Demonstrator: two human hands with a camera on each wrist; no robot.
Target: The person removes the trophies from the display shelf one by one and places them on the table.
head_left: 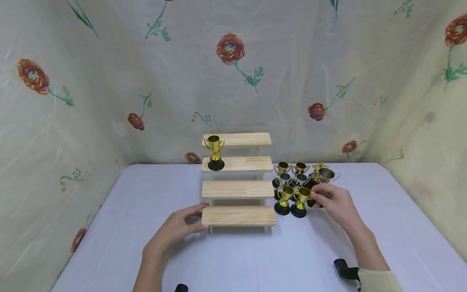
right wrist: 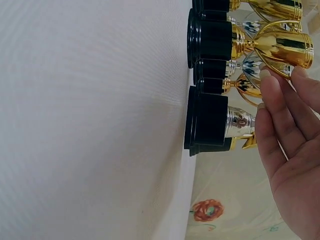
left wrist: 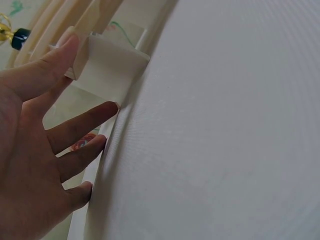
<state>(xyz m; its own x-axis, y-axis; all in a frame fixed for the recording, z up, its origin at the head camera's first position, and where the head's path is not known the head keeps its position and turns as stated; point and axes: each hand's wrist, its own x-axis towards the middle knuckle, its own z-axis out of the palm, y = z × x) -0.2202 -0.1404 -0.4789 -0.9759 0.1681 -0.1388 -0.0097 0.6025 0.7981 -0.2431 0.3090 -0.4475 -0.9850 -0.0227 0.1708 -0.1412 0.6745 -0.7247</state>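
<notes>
A tiered wooden stand (head_left: 238,215) with pale boards sits mid-table. My left hand (head_left: 178,225) holds the left end of its lowest board, thumb at the front edge and index finger at the back corner; the other fingers (left wrist: 82,125) are spread. At the right, my right hand (head_left: 333,200) pinches one handle of a small gold trophy cup (right wrist: 280,49) between thumb and fingertips. That trophy's black base (head_left: 298,211) stands upright on the table. Another gold trophy (head_left: 215,148) stands at the left of the second board from the top.
Several gold, silver and bronze-toned trophies, including another gold one (head_left: 283,198), crowd beside the stand's right side. A larger silver cup (head_left: 326,174) is behind my right hand. A white cloth covers the table (head_left: 233,259); a flowered curtain (head_left: 284,81) hangs behind.
</notes>
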